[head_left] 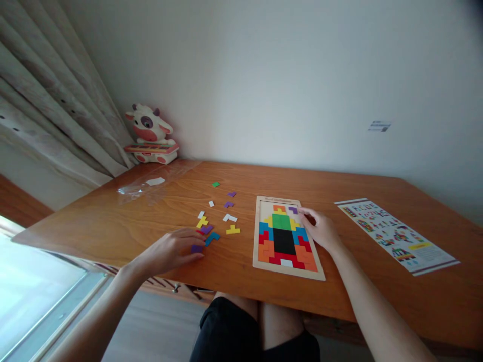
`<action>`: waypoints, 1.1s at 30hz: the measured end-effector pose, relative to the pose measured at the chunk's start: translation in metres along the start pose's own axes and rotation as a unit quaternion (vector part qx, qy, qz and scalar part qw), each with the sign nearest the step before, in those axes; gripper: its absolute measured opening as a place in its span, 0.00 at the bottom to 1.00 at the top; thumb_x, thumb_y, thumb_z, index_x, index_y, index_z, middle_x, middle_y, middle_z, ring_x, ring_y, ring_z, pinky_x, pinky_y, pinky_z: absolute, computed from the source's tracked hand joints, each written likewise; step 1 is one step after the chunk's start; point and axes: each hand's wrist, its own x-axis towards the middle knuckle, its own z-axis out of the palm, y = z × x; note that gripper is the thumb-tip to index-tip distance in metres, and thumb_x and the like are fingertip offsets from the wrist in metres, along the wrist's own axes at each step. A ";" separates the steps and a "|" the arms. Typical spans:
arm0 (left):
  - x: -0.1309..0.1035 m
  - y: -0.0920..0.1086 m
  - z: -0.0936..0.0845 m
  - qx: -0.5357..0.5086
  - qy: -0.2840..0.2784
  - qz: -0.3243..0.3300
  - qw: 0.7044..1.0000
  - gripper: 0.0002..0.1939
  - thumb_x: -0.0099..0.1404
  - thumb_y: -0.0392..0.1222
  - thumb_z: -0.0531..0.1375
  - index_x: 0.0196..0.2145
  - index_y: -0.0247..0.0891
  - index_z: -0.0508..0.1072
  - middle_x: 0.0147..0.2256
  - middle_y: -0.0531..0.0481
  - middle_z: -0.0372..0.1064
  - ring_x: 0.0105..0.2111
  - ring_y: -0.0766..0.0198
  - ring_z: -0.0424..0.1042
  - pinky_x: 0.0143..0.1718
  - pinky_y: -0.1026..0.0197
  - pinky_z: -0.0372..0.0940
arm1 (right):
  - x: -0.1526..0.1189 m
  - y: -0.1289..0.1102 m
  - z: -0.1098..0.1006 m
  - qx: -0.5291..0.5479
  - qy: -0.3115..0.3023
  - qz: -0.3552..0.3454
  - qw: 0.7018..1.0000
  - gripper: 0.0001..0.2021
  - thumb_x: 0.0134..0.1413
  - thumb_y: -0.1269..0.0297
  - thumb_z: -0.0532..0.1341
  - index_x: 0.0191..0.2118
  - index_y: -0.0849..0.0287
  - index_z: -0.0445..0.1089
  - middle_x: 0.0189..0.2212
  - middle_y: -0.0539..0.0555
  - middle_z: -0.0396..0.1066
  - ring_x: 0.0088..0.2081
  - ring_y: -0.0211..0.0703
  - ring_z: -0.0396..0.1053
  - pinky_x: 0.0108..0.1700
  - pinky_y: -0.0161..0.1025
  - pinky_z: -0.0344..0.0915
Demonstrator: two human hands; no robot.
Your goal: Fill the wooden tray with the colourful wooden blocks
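Note:
My left hand (175,251) rests low at the near edge of a scatter of loose puzzle pieces, its fingers apart. A purple piece (197,249) lies between its thumb and fingers, and a blue piece (213,238) is just past the fingertips. My right hand (319,229) reaches over the right rim of a wooden puzzle board (255,241). Its fingertips are closed at the edge of a purple puzzle piece (293,210) in the upper right of the board. Coloured pieces form a figure there, with a green block (281,221) above a black one (284,242).
Yellow (233,230), white (230,217), purple and green (216,184) pieces lie left of the board. A printed pattern sheet (400,236) is at the right. Clear plastic wrapping (132,188) and a toy cow keyboard (153,136) occupy the left back of the wooden table (320,183).

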 end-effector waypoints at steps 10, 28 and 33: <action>-0.009 -0.003 0.012 0.023 0.038 0.044 0.998 0.16 0.70 0.38 0.58 0.54 0.48 0.74 0.46 0.51 0.79 0.42 0.63 0.79 0.45 0.66 0.73 | 0.005 0.005 0.004 -0.023 0.013 -0.045 0.999 0.17 0.63 0.56 0.55 0.50 0.56 0.74 0.49 0.60 0.76 0.51 0.55 0.73 0.56 0.54 0.67; 0.023 0.003 0.017 -0.079 0.008 -0.056 0.995 0.07 0.68 0.44 0.61 0.41 0.42 0.79 0.44 0.49 0.77 0.45 0.62 0.76 0.50 0.64 0.70 | 0.042 0.035 0.006 0.029 -0.069 0.021 0.997 0.24 0.49 0.42 0.65 0.42 0.58 0.78 0.40 0.60 0.70 0.39 0.51 0.70 0.46 0.48 0.68; 0.036 0.009 0.015 -0.116 -0.016 -0.071 0.991 0.06 0.65 0.42 0.62 0.38 0.42 0.79 0.42 0.49 0.76 0.45 0.62 0.76 0.51 0.62 0.68 | 0.035 0.029 0.006 0.097 -0.058 0.041 0.993 0.24 0.47 0.42 0.67 0.42 0.57 0.74 0.38 0.59 0.75 0.38 0.50 0.69 0.43 0.47 0.67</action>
